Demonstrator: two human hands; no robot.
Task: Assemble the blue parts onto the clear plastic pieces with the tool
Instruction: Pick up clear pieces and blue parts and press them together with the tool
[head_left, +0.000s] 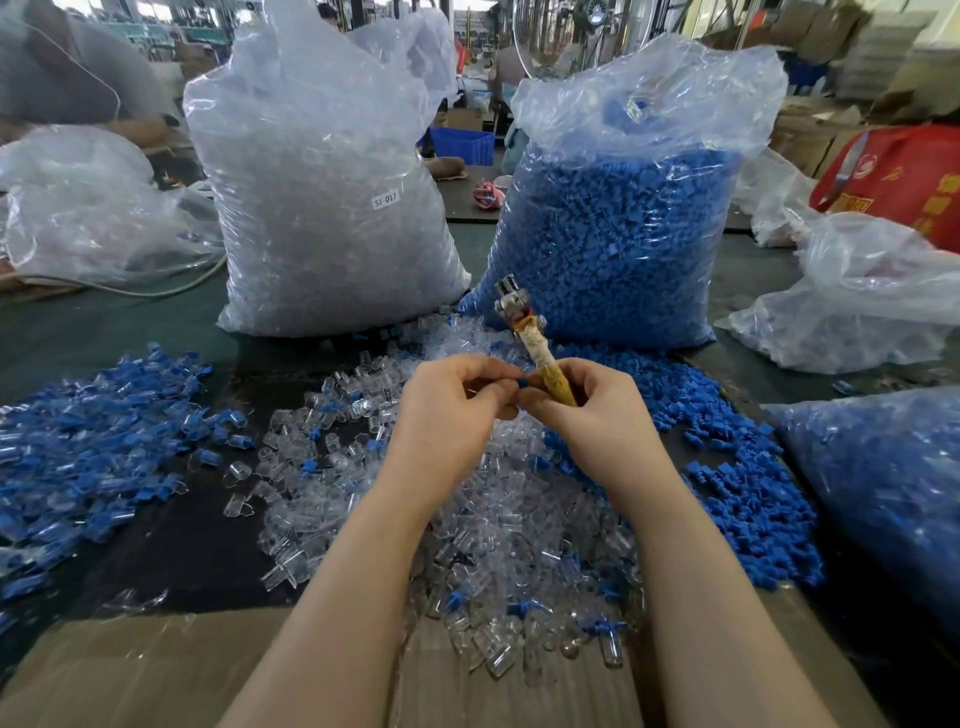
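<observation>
A spread of joined blue-and-clear pieces (98, 441) is lying at the far left of the bench (156, 519), with a crumpled empty bag (88, 208) sitting behind it. Next along, a tall sack of clear plastic pieces (322, 208), labelled SJ 017, is standing upright, and loose clear pieces (498, 530) are heaped in front of it, spilling onto a sheet of cardboard (130, 675) at the near edge. Above that heap the left hand (447, 410) is curling its fingers and pinching a small piece I cannot make out clearly. Meeting it fingertip to fingertip, the right hand (587, 410) is pinching a small blue part (522, 383) while gripping the tool (530, 338), whose taped handle is angling up to a metal head. Behind stands a sack of blue parts (613, 234), with loose blue parts (737, 467) trailing down the bench's right side. Farther right, more plastic bags (872, 291) are lying, and one holding blue-and-clear pieces (893, 478) is resting at the edge.
</observation>
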